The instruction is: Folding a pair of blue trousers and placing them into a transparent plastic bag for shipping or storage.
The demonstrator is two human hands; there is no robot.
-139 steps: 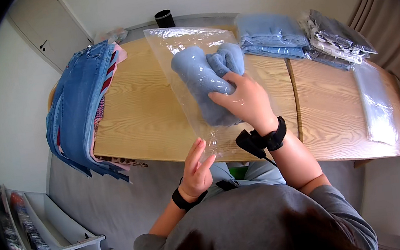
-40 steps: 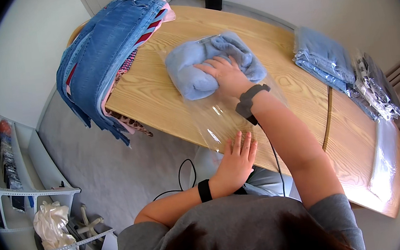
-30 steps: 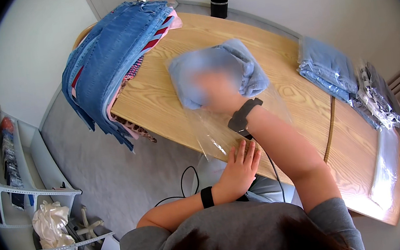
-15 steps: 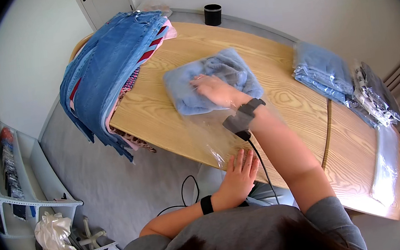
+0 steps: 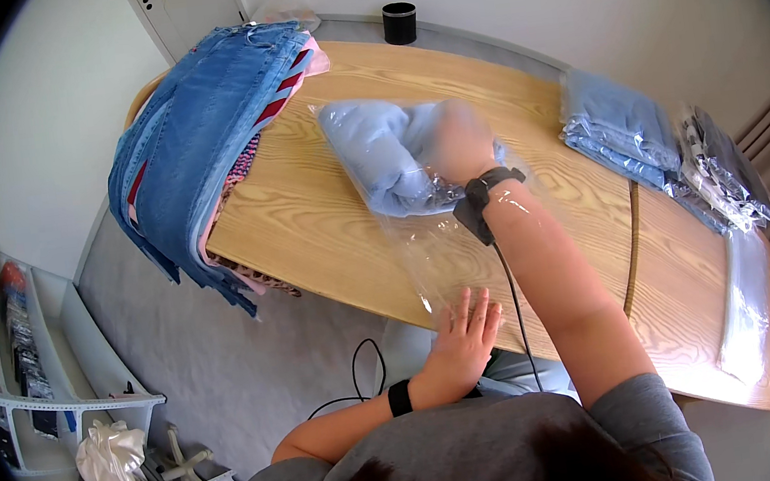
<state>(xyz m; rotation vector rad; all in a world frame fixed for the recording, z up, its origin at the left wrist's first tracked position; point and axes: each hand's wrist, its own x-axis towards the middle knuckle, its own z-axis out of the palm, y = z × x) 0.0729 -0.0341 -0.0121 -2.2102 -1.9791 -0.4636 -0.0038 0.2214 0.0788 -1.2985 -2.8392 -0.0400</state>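
A folded light-blue fleecy garment (image 5: 374,150) lies in a clear plastic bag (image 5: 429,249) on the wooden table. My right hand (image 5: 463,139) is on the right part of the garment, smeared by motion, so its fingers cannot be made out. Glints of film over the wrist and forearm suggest that this arm reaches inside the bag. At the table's near edge my left hand (image 5: 462,339) lies flat with fingers spread, its fingertips on the bag's near end. A dark grey band with a cable sits on my right wrist, a black band on my left.
Jeans and other clothes form a draped pile (image 5: 209,137) over the table's left end. Bagged blue garments (image 5: 616,126) and a bagged dark-and-white garment (image 5: 722,165) lie at the right, beyond flat clear bags (image 5: 747,311). Shelves (image 5: 88,402) stand at lower left. A black bin (image 5: 400,23) stands behind the table.
My right hand has moved right across the garment. The garment's left part looks bunched and folded over differently, and its outline has narrowed. My left hand stays in place.
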